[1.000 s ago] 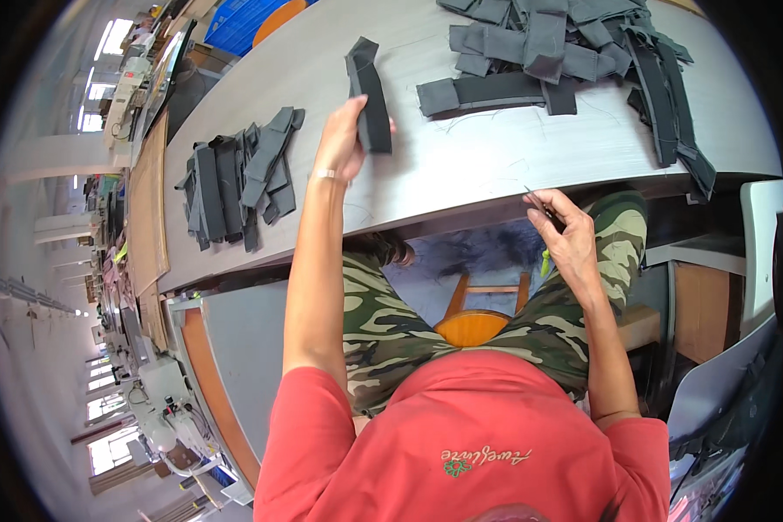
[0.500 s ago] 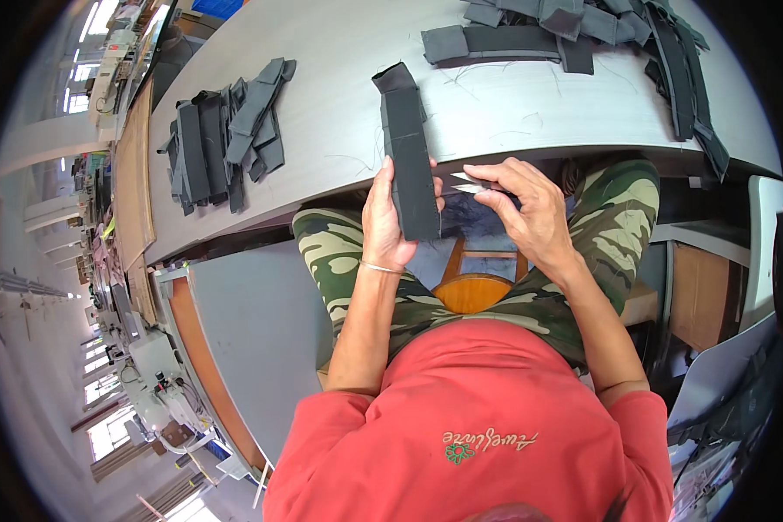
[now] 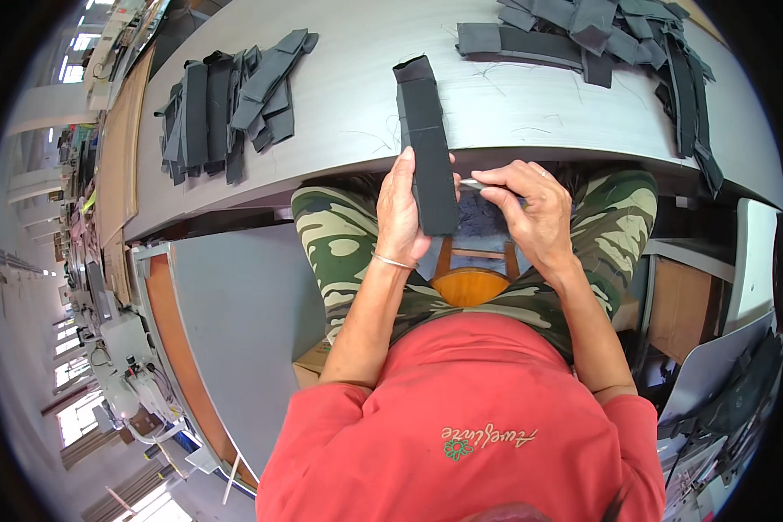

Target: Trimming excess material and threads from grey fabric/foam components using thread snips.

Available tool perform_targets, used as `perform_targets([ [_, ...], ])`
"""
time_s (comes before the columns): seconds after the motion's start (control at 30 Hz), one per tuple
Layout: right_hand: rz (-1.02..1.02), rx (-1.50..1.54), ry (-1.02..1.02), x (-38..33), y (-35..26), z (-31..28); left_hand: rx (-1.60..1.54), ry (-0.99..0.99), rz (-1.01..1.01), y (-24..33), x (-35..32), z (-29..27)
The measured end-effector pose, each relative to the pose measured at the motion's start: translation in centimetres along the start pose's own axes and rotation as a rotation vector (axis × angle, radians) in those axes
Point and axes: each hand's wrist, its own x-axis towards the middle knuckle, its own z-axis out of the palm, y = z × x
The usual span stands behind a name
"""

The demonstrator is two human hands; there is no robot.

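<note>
Left grip [image 3: 398,213] clasps a long dark-grey fabric strip [image 3: 428,148]; right grip [image 3: 535,213] pinches a slim silvery metal tool [image 3: 472,184]; looks like edge-trimming, next needing steadiness.

The strip [image 3: 430,152] is charcoal, the shirt [image 3: 461,391] red — the trousers [image 3: 346,248] green camouflage.

Bright windows [image 3: 78,418] show at far left, and a wooden stool [image 3: 470,288] stands near a pale table [image 3: 348,87].
</note>
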Motion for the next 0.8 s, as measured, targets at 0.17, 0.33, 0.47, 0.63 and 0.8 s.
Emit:
perform_targets([
  [0.17, 0.066, 0.156, 0.015, 0.3, -1.3, 0.0, -0.037, 0.083, 0.003, 0.1, -0.2, 1.4],
  [0.33, 0.087, 0.183, 0.067, 0.3, 0.5, 0.3, -0.055, -0.07, -0.078, 0.2, -0.6, 1.2],
  [0.47, 0.23, 0.327, 0.043, 0.3, 0.4, -0.4, -0.108, -0.094, -0.116, 0.3, -0.6, 0.9],
  [0.63, 0.202, 0.322, 0.09, 1.1, 1.2, -0.6, 0.026, -0.149, -0.095, 0.2, -0.5, 0.4],
  [0.8, 0.068, -0.022, 0.43, 3.9, 0.9, -1.2, 0.364, -0.28, -0.147, 0.9, -1.0, -0.5],
])
